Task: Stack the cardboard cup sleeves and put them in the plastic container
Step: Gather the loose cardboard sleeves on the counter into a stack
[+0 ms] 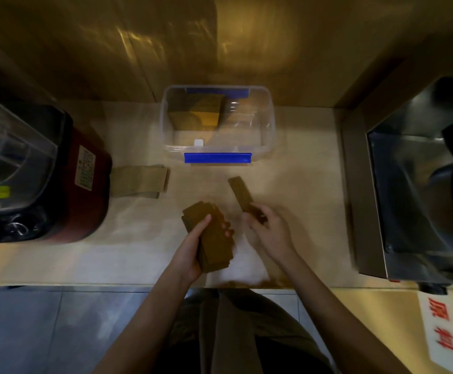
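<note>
My left hand (193,248) grips a stack of brown cardboard cup sleeves (214,238) above the counter's front middle. Just to its right, my right hand (267,228) holds a single flat sleeve (240,191) by its near end, the far end pointing up-left. The clear plastic container (270,125) with blue handles stands at the back centre, open on top. A stack of sleeves (197,113) stands inside its back left part. More sleeves (139,179) lie flat on the counter to the left, beside the red appliance.
A red and black blender-like machine (66,184) with a clear jar fills the left side. A stainless steel unit (414,201) occupies the right. The beige counter (301,184) ends near my body, with grey floor tiles below. A white sign with red characters (441,333) lies at the lower right.
</note>
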Motion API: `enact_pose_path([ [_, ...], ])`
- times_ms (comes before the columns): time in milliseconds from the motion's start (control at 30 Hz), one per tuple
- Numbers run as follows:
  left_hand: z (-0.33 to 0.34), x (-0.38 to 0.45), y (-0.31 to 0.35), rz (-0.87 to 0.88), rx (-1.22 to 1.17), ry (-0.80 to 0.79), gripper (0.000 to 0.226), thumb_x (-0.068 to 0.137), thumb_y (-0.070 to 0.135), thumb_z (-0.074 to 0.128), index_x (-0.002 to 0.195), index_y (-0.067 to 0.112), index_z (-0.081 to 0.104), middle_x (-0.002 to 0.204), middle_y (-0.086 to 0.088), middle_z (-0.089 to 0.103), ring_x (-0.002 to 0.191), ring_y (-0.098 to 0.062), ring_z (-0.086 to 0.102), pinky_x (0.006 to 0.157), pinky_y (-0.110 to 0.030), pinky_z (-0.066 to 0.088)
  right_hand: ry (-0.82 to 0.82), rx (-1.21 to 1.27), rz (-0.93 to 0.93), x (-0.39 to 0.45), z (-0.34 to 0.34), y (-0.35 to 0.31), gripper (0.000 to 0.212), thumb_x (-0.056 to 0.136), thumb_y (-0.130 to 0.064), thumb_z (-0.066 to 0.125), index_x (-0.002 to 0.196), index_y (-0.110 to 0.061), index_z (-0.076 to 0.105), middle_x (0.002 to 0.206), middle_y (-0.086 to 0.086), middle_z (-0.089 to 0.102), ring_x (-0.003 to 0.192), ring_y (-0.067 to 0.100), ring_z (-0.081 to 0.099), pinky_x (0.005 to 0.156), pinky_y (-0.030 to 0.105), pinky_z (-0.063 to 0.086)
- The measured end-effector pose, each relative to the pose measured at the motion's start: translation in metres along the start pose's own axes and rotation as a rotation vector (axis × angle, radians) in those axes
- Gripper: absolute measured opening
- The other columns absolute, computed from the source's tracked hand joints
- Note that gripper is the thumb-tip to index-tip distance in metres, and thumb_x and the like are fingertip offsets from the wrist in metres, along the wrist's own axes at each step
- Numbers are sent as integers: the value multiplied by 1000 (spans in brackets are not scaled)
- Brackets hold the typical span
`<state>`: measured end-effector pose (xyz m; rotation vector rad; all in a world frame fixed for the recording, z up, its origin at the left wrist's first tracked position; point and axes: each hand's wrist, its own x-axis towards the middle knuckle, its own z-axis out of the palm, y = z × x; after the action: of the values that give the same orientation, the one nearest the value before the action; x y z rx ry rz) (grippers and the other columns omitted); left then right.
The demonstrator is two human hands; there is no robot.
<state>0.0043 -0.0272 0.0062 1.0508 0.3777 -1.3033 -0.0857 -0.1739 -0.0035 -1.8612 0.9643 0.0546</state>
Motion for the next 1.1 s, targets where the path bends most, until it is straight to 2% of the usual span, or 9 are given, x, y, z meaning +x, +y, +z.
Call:
enact_pose_path([
  [67, 3, -3, 1, 35, -1, -30, 33, 77, 46, 50, 85, 25, 74, 94, -9, 67, 91, -27, 60, 83, -43, 48, -28, 102, -49, -16, 10, -16, 40, 82, -45, 60, 118, -27, 55, 116, 3, 60, 105, 19, 57, 88, 33, 50],
  [200, 4, -5, 2, 81, -24, -48, 45, 76, 50, 48, 110, 24, 61, 108, -10, 64, 104, -29, 58, 89, -44, 47, -60, -68, -65, -40, 27, -34, 52, 74, -61, 50, 114, -29, 53, 117, 3, 54, 105, 19, 52, 90, 37, 49],
  [433, 8, -8, 2, 45, -34, 12, 27, 88, 31, 45, 97, 14, 63, 93, -7, 63, 87, -21, 60, 73, -30, 52, -127, -179, -186, -50, 37, -37, 54, 76, -59, 44, 119, -27, 51, 119, 3, 50, 110, 18, 43, 86, 29, 43],
  [533, 6, -8, 2, 75, -63, 31, 27, 87, 25, 41, 94, 13, 64, 87, -6, 66, 81, -21, 61, 71, -33, 52, -62, 181, -59, -49, 36, -32, 37, 80, -46, 53, 108, -23, 56, 113, 4, 55, 102, 16, 52, 78, 20, 43],
  [600, 8, -9, 3, 126, -92, 40, 29, 87, 23, 38, 92, 14, 66, 80, -3, 71, 83, -21, 60, 78, -37, 47, -39, 506, 157, -46, 35, -29, 16, 84, -30, 61, 97, -22, 55, 107, 7, 58, 93, 17, 58, 77, 26, 49],
  [733, 16, -12, 3, 191, -19, 96, 20, 87, 19, 45, 96, 15, 63, 87, -3, 71, 84, -19, 63, 77, -32, 48, -422, 1072, 528, -46, 26, -23, 32, 83, -15, 60, 115, -11, 53, 105, 14, 67, 93, 23, 67, 72, 29, 58],
  [933, 5, -21, 9, 252, 162, 69, 25, 78, 4, 56, 101, 15, 58, 103, -6, 62, 100, -23, 56, 83, -33, 48, -505, 886, 383, -43, 3, -4, 31, 84, -3, 58, 112, -18, 57, 101, 2, 72, 92, 19, 70, 73, 28, 60],
  [1033, -10, -20, 12, 317, 309, 70, 27, 77, -2, 59, 101, 10, 61, 93, -3, 65, 89, -14, 61, 73, -24, 53, -423, 645, 274, -35, -14, 1, 41, 82, 3, 60, 121, -6, 53, 102, 6, 67, 89, 15, 67, 75, 20, 58],
  [1100, -18, -15, 11, 398, 532, 118, 32, 74, -8, 61, 103, 4, 62, 88, -2, 66, 78, -4, 64, 71, -20, 55, -317, 482, 150, -30, -19, 1, 37, 79, 9, 60, 114, -4, 58, 87, 4, 64, 74, 6, 64, 65, 15, 54],
])
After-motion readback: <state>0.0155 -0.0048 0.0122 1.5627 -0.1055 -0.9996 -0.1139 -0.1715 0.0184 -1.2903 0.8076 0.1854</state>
